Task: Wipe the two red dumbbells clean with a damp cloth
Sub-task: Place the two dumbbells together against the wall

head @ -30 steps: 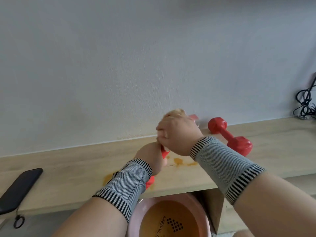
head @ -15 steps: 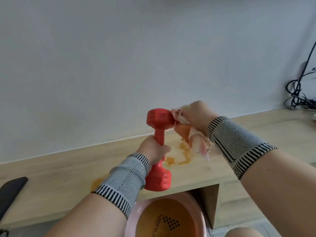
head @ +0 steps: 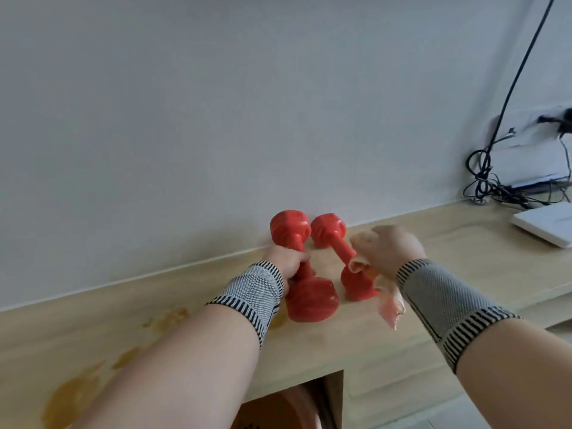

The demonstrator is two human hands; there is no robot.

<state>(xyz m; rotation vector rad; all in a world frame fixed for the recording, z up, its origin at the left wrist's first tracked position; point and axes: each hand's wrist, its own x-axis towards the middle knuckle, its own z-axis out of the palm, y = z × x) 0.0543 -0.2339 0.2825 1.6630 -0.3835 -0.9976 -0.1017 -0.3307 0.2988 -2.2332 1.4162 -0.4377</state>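
Two red dumbbells lie side by side on the wooden shelf point(head: 464, 261), both pointing toward the wall. My left hand point(head: 289, 261) grips the handle of the left dumbbell point(head: 309, 297). The right dumbbell point(head: 331, 233) lies just beside it, its near end partly behind the cloth. My right hand point(head: 394, 250) holds a crumpled pinkish damp cloth point(head: 388, 300), which hangs down over that dumbbell's near end. Both wrists wear grey striped bands.
Orange wet stains point(head: 77, 394) mark the shelf at the left. A pink basin point(head: 297, 410) shows below the shelf opening. At the right are a white flat device point(head: 548, 224), tangled black cables point(head: 486, 181) and a wall socket.
My left hand has brought its dumbbell from upright in the air down onto the shelf beside the other one. My right hand with the cloth moved right, over the second dumbbell. The view shifted right.
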